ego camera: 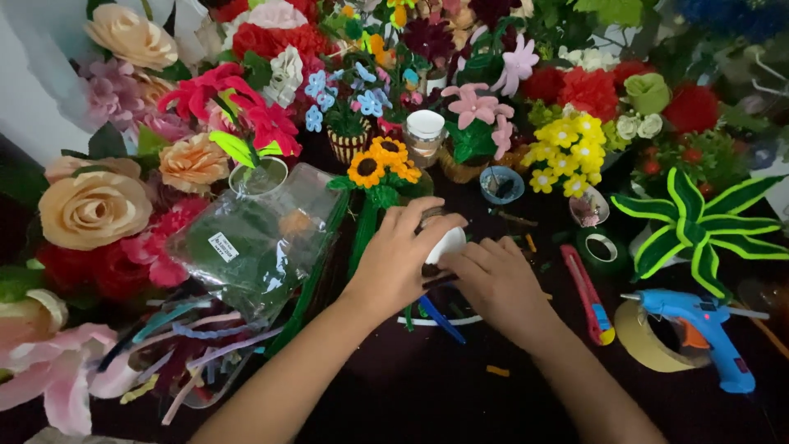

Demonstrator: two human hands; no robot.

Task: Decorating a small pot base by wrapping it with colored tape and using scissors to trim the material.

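Left hand [400, 261] grips small white pot [448, 243]; right hand [493, 279] touching it.

My hands met at a small cup [448, 244] mid-table, a plastic bag [255, 242] lay to my left, a glue gun [703, 329] to my right, and flowers [386, 160] stood behind.

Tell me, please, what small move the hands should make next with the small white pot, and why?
Probably hold it steady and keep pressing. The left hand wraps the small white pot from above, while the right hand pinches at its lower rim, above the dark table. The pot looks tilted, so its contents might shift.
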